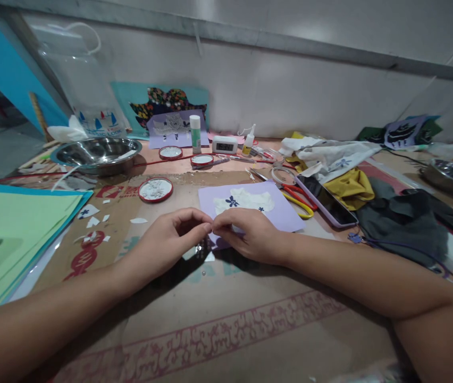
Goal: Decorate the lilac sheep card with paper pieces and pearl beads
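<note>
My left hand [170, 238] and my right hand [250, 230] meet at the fingertips over the table, both pinched closed. Whatever lies between the fingertips is too small to make out. Beneath my right hand is a lilac card [286, 219] bearing a white fabric shape [256, 199] with dark blue flowers. Under the fingers lie several small shiny beads [200, 251] and a white scrap [209, 257]. A single bead [203, 273] rests nearer to me. Beyond my left hand stands a red-rimmed lid [155, 190] holding silvery beads.
Green and blue paper sheets [23, 229] lie at left, near a steel bowl [97, 154]. At the back are a glue stick [195, 134], a digital clock [225, 144] and a small glue bottle [249, 139]. Scissors [300, 203], a phone [326, 199] and fabric scraps [350, 186] lie at right.
</note>
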Tool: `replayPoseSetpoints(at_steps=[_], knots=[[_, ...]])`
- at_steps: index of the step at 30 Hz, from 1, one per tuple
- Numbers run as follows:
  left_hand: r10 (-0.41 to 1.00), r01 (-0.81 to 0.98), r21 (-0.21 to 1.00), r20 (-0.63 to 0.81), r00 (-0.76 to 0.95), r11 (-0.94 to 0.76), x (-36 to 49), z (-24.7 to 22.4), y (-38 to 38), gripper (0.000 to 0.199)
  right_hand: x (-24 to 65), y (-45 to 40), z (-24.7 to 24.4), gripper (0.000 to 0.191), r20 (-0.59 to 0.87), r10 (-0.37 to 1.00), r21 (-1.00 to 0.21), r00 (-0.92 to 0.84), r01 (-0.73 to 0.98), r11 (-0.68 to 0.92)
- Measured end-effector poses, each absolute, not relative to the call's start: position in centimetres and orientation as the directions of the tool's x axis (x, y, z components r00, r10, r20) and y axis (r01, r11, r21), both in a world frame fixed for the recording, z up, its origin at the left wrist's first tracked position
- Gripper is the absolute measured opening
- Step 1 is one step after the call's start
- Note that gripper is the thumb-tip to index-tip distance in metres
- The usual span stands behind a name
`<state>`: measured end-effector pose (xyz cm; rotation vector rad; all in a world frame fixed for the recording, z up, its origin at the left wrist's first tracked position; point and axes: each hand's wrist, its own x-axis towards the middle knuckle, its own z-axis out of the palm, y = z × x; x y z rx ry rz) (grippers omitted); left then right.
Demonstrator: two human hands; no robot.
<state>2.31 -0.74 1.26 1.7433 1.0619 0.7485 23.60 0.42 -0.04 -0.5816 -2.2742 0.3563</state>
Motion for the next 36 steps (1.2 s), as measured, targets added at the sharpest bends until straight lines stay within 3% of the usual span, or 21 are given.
replayPoseSetpoints(at_steps=[4, 8, 11, 15, 19, 25, 36], knots=[[0.816, 0.432, 0.804, 0.109, 0.567, -0.407, 1.2, 2.1, -0.1, 0.021, 23.8, 0.6, 0.0, 0.008, 0.591, 0.521, -0.429, -0.616, 0.308, 0.849], [0.487, 0.333, 0.546, 0.164, 0.858, -0.769, 0.4, 2.1, 0.3, 0.013, 23.9, 0.7, 0.1, 0.005, 0.564, 0.581, -0.479, -0.587, 0.34, 0.809], [0.36, 0.271, 0.36, 0.208, 0.909, -0.893, 0.5, 1.8, 0.3, 0.015, 23.8, 0.8, 0.2, 0.005, 0.547, 0.599, -0.503, -0.585, 0.342, 0.794], [0.317, 0.259, 0.242, 0.242, 0.917, -0.935, 0.7, 1.8, 0.1, 0.023, 23.8, 0.7, 0.2, 0.005, 0.534, 0.595, -0.495, -0.601, 0.348, 0.796], [0.25, 0.236, 0.096, 0.186, 0.95, -0.967, 0.6, 2.6, -0.4, 0.026, 23.8, 0.7, 0.0, 0.007, 0.532, 0.59, -0.491, -0.607, 0.346, 0.799], [0.183, 0.197, -0.094, 0.139, 0.973, -0.976, 1.0, 3.5, -1.7, 0.01, 23.9, 0.7, 0.0, 0.008, 0.52, 0.589, -0.489, -0.619, 0.35, 0.799], [0.227, 0.245, -0.123, 0.144, 0.963, -0.962, 1.1, 2.2, -1.5, 0.01, 23.8, 0.8, -0.1, 0.01, 0.513, 0.571, -0.466, -0.641, 0.35, 0.813]])
